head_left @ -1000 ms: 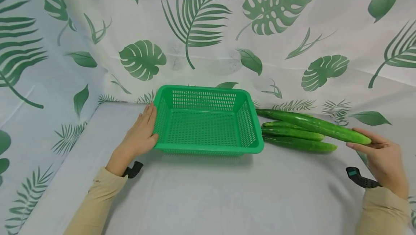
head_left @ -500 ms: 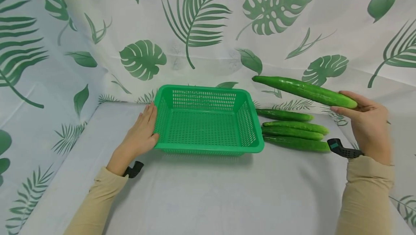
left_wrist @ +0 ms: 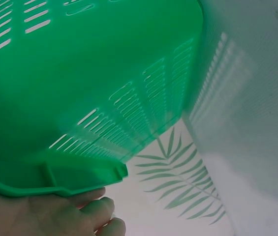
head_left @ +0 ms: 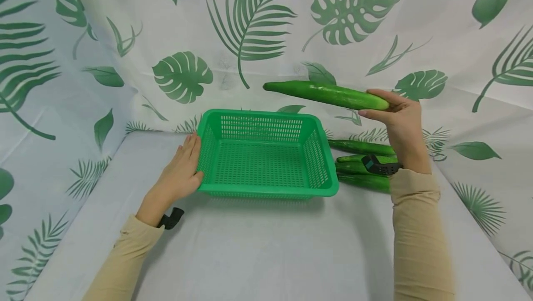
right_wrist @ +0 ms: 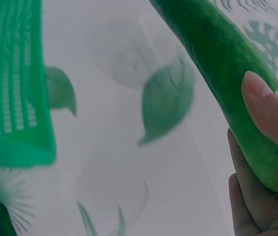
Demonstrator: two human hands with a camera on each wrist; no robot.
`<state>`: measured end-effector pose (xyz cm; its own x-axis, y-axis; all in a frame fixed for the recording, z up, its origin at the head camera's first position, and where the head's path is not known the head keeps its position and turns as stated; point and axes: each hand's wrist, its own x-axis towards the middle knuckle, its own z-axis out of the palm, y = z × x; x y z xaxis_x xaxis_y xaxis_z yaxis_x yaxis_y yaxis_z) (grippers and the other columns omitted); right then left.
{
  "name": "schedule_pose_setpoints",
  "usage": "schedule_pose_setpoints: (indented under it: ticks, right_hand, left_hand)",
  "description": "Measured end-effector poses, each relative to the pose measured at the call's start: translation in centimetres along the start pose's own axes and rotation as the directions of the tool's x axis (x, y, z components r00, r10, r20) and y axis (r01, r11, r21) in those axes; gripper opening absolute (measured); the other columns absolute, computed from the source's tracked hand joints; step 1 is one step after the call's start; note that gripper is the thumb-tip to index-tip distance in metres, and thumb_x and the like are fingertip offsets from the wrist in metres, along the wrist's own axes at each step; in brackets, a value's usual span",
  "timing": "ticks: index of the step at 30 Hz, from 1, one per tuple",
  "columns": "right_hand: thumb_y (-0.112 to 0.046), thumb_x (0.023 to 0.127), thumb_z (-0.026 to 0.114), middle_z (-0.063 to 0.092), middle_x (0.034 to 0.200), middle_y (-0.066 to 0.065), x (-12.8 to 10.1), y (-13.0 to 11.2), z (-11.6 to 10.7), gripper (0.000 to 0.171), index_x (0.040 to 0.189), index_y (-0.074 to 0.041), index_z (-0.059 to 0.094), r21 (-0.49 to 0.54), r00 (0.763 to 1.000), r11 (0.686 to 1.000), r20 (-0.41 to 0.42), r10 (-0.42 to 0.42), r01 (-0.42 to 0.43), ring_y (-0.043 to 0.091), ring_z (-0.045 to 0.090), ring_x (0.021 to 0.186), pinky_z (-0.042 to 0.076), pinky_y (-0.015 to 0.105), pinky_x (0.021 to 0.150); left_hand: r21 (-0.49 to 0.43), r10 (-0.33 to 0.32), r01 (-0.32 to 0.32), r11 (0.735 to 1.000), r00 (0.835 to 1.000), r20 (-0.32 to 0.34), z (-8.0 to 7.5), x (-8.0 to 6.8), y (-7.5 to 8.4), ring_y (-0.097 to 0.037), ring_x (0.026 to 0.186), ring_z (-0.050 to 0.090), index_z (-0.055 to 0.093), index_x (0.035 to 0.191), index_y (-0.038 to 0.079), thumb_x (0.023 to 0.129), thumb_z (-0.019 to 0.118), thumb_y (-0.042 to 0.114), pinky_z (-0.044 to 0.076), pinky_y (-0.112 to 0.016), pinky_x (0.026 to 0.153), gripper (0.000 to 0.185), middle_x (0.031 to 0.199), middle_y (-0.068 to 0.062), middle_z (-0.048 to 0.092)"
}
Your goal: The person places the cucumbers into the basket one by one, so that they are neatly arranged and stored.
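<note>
A green slotted plastic basket (head_left: pixel 266 190) sits on the white table, with nothing inside it. My left hand (head_left: pixel 180 171) rests flat against the basket's left wall, fingers straight; the left wrist view shows the basket rim (left_wrist: pixel 55 182) above that hand (left_wrist: pixel 55 216). My right hand (head_left: pixel 395 116) grips the thick end of a long cucumber (head_left: pixel 325 93) and holds it level in the air above the basket's far right corner. The right wrist view shows the thumb pressed on this cucumber (right_wrist: pixel 217 64). Three more cucumbers (head_left: pixel 358 167) lie on the table right of the basket, partly hidden by my right wrist.
A leaf-printed white cloth (head_left: pixel 266 37) hangs as a backdrop behind and to both sides of the table (head_left: pixel 266 245). Black wrist straps (head_left: pixel 170 218) sit on both sleeves.
My right hand has lifted the cucumber off the pile and carried it up and leftward, from the table's right side to above the basket's far right corner. The left hand has not moved.
</note>
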<state>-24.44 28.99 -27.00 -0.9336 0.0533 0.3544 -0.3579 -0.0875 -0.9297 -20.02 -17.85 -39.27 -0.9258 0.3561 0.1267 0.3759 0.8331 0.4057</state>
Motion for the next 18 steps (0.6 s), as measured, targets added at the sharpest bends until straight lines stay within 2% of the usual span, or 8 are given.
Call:
schedule_pose_setpoints:
  ticks: [6,10,14,18]
  right_hand:
    - [0.006,0.078,0.079,0.065,0.115,0.005,1.2,2.5,3.8,0.051,0.127,0.002,0.066,-0.133,0.996,0.988,0.036,0.087,-0.081,0.017,0.061,0.097,0.054,0.021,0.079]
    - [-0.001,0.081,0.08,0.065,0.11,0.002,1.6,4.6,6.0,0.049,0.128,-0.003,0.068,-0.254,0.987,0.957,0.037,0.154,-0.14,0.019,0.059,0.098,0.052,0.028,0.084]
    - [-0.008,0.082,0.081,0.062,0.126,0.005,1.8,6.5,7.8,0.049,0.129,-0.009,0.068,-0.353,0.966,0.908,0.041,0.257,-0.227,0.021,0.053,0.12,0.044,0.039,0.103]
    - [-0.009,0.082,0.082,0.05,0.146,0.006,2.0,8.0,9.2,0.051,0.13,-0.01,0.067,-0.394,0.939,0.872,0.058,0.338,-0.289,0.025,0.034,0.143,0.029,0.05,0.115]
  left_hand:
    - [-0.003,0.0,0.0,1.0,1.0,-0.001,0.1,-0.1,-0.1,-0.03,0.15,-0.011,-0.001,0.154,-0.01,0.087,0.045,0.008,0.005,-0.053,0.12,0.084,0.163,-0.019,-0.01]
    - [-0.002,0.006,-0.006,1.0,1.0,-0.002,0.1,0.0,-0.1,-0.03,0.15,-0.01,-0.001,0.154,-0.01,0.087,0.045,0.008,0.006,-0.053,0.12,0.083,0.163,-0.019,-0.011]
    - [0.003,0.008,-0.008,1.0,1.0,-0.003,0.1,0.0,-0.1,-0.03,0.15,-0.01,-0.001,0.154,-0.01,0.088,0.044,0.009,0.006,-0.054,0.12,0.083,0.163,-0.02,-0.011]
    - [0.002,0.007,-0.007,1.0,1.0,-0.005,0.1,0.0,-0.1,-0.03,0.151,-0.01,-0.001,0.154,-0.01,0.087,0.045,0.008,0.006,-0.053,0.12,0.083,0.163,-0.02,-0.011]
